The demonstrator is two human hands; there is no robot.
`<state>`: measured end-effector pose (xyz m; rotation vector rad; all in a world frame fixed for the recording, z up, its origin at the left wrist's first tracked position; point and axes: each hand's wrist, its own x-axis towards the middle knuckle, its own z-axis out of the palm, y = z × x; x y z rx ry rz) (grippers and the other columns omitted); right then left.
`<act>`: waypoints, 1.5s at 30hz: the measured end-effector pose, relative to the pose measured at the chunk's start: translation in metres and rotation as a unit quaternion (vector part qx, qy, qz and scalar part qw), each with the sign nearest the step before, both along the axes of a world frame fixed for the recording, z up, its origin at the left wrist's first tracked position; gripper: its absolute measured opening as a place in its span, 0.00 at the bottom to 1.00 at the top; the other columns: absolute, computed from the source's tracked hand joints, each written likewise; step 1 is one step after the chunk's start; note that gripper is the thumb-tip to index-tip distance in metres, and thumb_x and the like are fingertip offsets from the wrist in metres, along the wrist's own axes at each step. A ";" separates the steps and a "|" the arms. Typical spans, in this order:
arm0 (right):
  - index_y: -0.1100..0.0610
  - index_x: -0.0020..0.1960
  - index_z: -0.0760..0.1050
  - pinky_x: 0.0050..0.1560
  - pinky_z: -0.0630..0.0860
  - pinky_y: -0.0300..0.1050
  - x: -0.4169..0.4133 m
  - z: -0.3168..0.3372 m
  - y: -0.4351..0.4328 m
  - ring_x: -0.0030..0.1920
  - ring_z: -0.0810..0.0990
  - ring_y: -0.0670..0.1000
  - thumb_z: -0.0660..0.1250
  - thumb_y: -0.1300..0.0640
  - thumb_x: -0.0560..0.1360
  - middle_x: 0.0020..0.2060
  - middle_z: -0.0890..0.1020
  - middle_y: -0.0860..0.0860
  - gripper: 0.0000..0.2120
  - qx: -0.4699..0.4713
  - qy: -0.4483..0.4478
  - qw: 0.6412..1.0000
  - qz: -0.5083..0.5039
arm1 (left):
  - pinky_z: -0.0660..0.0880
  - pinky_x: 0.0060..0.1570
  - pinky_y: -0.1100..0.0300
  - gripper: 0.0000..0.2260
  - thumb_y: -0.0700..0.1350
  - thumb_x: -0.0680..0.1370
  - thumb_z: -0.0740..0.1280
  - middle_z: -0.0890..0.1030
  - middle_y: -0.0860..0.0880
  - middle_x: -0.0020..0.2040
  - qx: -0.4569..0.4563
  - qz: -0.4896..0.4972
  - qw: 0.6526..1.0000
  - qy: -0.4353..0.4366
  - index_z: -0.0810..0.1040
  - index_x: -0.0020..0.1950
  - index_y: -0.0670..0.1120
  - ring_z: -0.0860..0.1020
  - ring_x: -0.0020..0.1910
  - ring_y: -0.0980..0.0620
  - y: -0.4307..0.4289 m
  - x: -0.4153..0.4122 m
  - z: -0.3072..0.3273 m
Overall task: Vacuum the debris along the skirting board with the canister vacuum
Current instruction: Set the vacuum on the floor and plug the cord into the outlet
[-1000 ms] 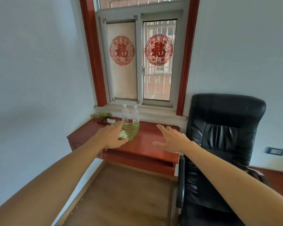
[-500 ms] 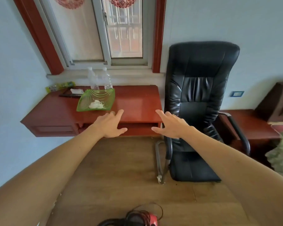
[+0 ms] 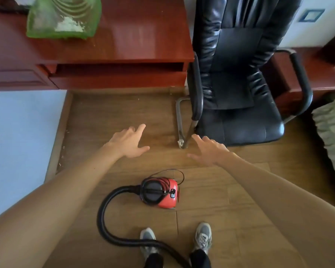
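Observation:
A small red and black canister vacuum [image 3: 162,193] lies on the wooden floor in front of my feet. Its black hose [image 3: 104,215] curls left and runs back between my shoes. My left hand [image 3: 129,141] and my right hand [image 3: 208,149] hover above the floor beyond the vacuum, both held out with fingers spread and holding nothing. White specks of debris [image 3: 62,151] lie along the brown skirting board [image 3: 56,144] at the left wall.
A red-brown desk [image 3: 124,55] with a green dish [image 3: 63,16] of white bits stands at the top. A black leather chair [image 3: 238,84] is at the right, its metal leg [image 3: 179,120] near my right hand. A patterned cloth [image 3: 333,132] shows at the right edge.
My view has tilted down from the window and desk to the floor. The vacuum and my shoes have come fully into view. Both hands stay outstretched, empty.

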<state>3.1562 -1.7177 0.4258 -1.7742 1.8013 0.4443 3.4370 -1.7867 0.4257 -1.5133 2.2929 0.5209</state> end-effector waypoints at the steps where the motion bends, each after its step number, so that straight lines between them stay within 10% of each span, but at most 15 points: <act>1: 0.48 0.78 0.51 0.60 0.72 0.59 0.001 -0.017 0.008 0.66 0.73 0.61 0.61 0.34 0.76 0.69 0.70 0.56 0.38 0.016 -0.002 1.000 -0.006 | 0.76 0.47 0.48 0.38 0.66 0.77 0.62 0.73 0.41 0.63 0.013 0.000 1.000 -0.006 0.49 0.78 0.51 0.77 0.57 0.41 0.007 0.003 -0.020; 23: 0.48 0.78 0.48 0.63 0.71 0.58 0.091 -0.307 0.188 0.68 0.71 0.60 0.59 0.34 0.76 0.69 0.70 0.55 0.38 0.221 -0.082 0.969 -0.071 | 0.74 0.62 0.40 0.39 0.63 0.78 0.63 0.67 0.37 0.71 0.296 0.047 0.953 -0.042 0.43 0.79 0.54 0.72 0.67 0.38 0.173 0.079 -0.322; 35: 0.50 0.74 0.57 0.59 0.74 0.55 0.110 -0.392 0.192 0.62 0.76 0.59 0.63 0.36 0.75 0.62 0.77 0.55 0.34 0.223 -0.160 0.931 -0.242 | 0.76 0.57 0.45 0.41 0.62 0.78 0.64 0.70 0.38 0.69 0.232 0.018 0.972 -0.030 0.42 0.81 0.52 0.74 0.63 0.39 0.156 0.067 -0.398; 45: 0.55 0.72 0.67 0.54 0.79 0.50 0.134 -0.465 0.158 0.56 0.79 0.58 0.63 0.39 0.76 0.61 0.77 0.56 0.30 0.164 -0.224 0.815 -0.509 | 0.76 0.52 0.43 0.33 0.54 0.80 0.65 0.72 0.39 0.65 0.173 0.006 0.983 -0.055 0.52 0.79 0.50 0.73 0.62 0.37 0.126 0.060 -0.447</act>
